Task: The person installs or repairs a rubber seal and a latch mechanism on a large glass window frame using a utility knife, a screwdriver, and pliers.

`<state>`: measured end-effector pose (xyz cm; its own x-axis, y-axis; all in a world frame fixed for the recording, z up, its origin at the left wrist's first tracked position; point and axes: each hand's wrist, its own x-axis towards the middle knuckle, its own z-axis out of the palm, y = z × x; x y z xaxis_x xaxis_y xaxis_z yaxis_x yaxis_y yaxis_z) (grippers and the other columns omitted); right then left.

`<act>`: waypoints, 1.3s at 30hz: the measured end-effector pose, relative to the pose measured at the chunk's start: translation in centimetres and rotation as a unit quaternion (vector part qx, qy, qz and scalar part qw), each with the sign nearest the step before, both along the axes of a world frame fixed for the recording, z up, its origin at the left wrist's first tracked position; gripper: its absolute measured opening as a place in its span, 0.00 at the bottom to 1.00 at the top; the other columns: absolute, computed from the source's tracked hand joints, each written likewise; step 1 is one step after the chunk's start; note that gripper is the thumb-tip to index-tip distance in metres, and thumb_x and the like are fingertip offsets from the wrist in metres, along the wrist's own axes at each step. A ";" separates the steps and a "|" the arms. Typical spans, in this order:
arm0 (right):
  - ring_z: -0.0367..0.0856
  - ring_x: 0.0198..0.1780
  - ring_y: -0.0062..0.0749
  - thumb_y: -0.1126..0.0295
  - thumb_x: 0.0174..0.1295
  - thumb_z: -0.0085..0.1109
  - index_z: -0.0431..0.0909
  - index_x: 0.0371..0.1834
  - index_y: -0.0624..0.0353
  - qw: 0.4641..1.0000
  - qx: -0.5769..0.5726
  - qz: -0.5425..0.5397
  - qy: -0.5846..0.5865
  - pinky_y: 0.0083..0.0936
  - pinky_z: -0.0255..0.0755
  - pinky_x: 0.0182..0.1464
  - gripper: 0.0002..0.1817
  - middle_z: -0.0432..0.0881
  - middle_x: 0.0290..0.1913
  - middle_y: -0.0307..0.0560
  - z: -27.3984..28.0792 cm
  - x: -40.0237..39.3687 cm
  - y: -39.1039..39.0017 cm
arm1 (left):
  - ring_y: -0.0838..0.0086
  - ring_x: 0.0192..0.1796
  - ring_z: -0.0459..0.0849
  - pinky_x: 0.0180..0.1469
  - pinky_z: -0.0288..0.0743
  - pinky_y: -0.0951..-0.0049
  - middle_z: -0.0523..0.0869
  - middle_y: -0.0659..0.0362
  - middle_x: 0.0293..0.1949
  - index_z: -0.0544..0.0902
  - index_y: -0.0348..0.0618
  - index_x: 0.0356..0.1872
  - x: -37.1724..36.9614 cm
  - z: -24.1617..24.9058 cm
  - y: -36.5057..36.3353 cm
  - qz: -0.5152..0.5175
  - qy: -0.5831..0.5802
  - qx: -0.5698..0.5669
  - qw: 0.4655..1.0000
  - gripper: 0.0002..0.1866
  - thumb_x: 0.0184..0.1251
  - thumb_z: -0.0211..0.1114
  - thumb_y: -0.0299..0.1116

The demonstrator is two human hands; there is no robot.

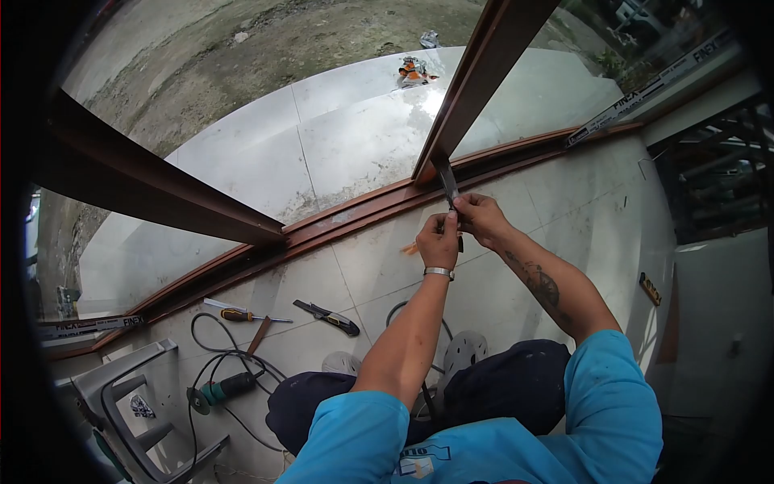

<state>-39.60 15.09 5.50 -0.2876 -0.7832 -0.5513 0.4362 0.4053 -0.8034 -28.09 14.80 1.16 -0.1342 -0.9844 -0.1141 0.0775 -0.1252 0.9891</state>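
Note:
My left hand (pixel 439 239), with a metal watch on its wrist, is closed in a pinch around the lower, dark part of a flat grey strip (pixel 448 179). Just above and to the right, my right hand (pixel 481 219) pinches the same strip between thumb and fingers. The far end of the strip reaches the foot of a brown upright frame post (pixel 476 77), overlapping it in this view. That post stands on a brown floor track (pixel 347 216). I cannot tell whether the strip is a tool blade or a loose piece.
On the tiles to my left lie a utility knife (pixel 326 318), a screwdriver (pixel 242 315) and a green angle grinder (pixel 222 391) with its cable. A grey plastic stool (pixel 121 379) lies beyond. Another brown post (pixel 161 181) leans left; an orange-and-white item (pixel 414 73) sits outside.

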 end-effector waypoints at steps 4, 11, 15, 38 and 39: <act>0.79 0.31 0.25 0.68 0.65 0.60 0.75 0.40 0.64 0.998 -0.005 0.022 0.065 0.24 0.78 0.36 0.10 0.78 0.32 0.41 -0.3 -0.4 1.0 | 0.83 0.24 0.70 0.27 0.65 0.80 0.76 0.64 0.24 0.80 0.35 0.42 0.1 -0.6 -1.0 0.064 0.098 0.056 0.992 0.20 0.75 0.51 0.44; 0.78 0.30 0.22 0.66 0.65 0.59 0.76 0.39 0.63 0.994 0.029 0.065 0.080 0.21 0.75 0.36 0.10 0.79 0.31 0.38 1.0 0.2 2.8 | 0.80 0.25 0.73 0.21 0.65 0.77 0.77 0.63 0.27 0.79 0.37 0.42 -2.3 -2.0 -6.2 -0.019 0.143 0.259 0.955 0.24 0.73 0.51 0.52; 0.78 0.29 0.22 0.66 0.65 0.60 0.76 0.37 0.62 0.991 0.039 0.079 0.097 0.20 0.75 0.35 0.09 0.78 0.29 0.38 1.4 0.4 2.9 | 0.76 0.22 0.73 0.24 0.70 0.73 0.76 0.61 0.24 0.79 0.34 0.42 -3.3 -0.9 -8.6 -0.061 0.131 0.271 0.952 0.29 0.71 0.53 0.56; 0.78 0.34 0.26 0.55 0.63 0.61 0.76 0.47 0.62 0.977 0.101 0.146 0.115 0.24 0.75 0.34 0.21 0.78 0.36 0.40 0.6 -1.4 0.4 | 0.53 0.36 0.85 0.42 0.77 0.61 0.85 0.44 0.32 0.83 0.35 0.44 2.4 -3.4 0.4 -0.048 -0.222 0.009 0.974 0.14 0.68 0.56 0.34; 0.78 0.36 0.26 0.53 0.63 0.60 0.76 0.48 0.60 0.986 0.086 0.104 0.099 0.26 0.75 0.35 0.21 0.78 0.38 0.39 0.7 -1.7 -1.1 | 0.54 0.36 0.85 0.42 0.77 0.61 0.85 0.44 0.32 0.83 0.35 0.44 2.4 -3.2 0.5 -0.046 -0.222 0.003 0.974 0.13 0.68 0.56 0.34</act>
